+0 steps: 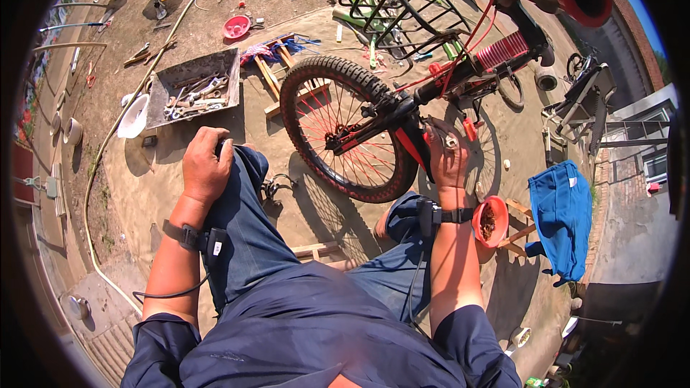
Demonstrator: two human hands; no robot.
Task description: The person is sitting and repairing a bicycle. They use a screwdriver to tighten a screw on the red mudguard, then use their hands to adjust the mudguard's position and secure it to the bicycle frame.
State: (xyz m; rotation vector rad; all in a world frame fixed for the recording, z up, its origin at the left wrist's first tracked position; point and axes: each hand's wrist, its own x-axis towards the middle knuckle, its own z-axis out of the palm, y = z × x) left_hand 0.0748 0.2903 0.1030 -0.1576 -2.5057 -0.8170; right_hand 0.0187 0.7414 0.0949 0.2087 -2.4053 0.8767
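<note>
Bicycle, black and red with a metal frame, (424, 95) stands ahead of the person, centre to upper right. I read its fork's long axis as slanting from the hub at lower left up toward upper right. The black knobbly-tyred front wheel with red spokes (338, 141) has its long axis running upper left to lower right. Right hand (447, 151): fingers bent, just beside the black-and-red mudguard (415, 146); I cannot tell whether it grips. Left hand (206, 165): fingers curled, resting on the denim-clad left knee (248, 167); contents indeterminable.
</note>
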